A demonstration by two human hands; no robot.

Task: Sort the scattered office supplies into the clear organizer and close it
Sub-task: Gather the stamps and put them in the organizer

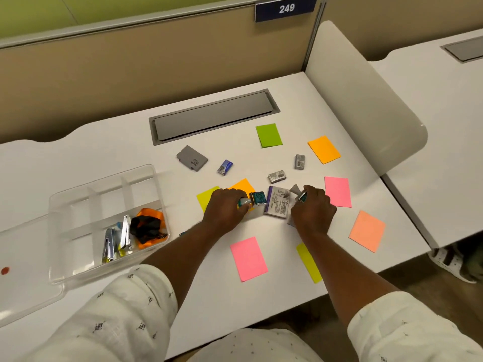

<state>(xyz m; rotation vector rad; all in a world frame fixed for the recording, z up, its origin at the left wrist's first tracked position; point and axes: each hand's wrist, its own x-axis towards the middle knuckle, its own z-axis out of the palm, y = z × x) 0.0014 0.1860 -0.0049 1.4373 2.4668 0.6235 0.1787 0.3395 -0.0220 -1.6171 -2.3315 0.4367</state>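
"Clear plastic organizer with dividers [102, 178] sits lower left of the frame, its lid [23, 257] lying open. How far along?"

"Early, I'd say. Only the near compartments hold anything: silver metal staplers [111, 244] and an orange-and-black bundle [149, 226]."

"The hands?"

"Centre frame. Left hand [224, 209] curls round a teal-and-white roller gadget [257, 199]. Right hand [312, 209] closes over a small grey-and-teal piece [301, 196] — what it is, I cannot tell. A purple-and-white printed packet [277, 206] lies between them."

"What's left?"

"Most of it: coloured paper notes all about, like the green note [269, 135], grey staple boxes [300, 162], a small blue box [225, 167], a flat grey case [192, 158] — then closing the lid."
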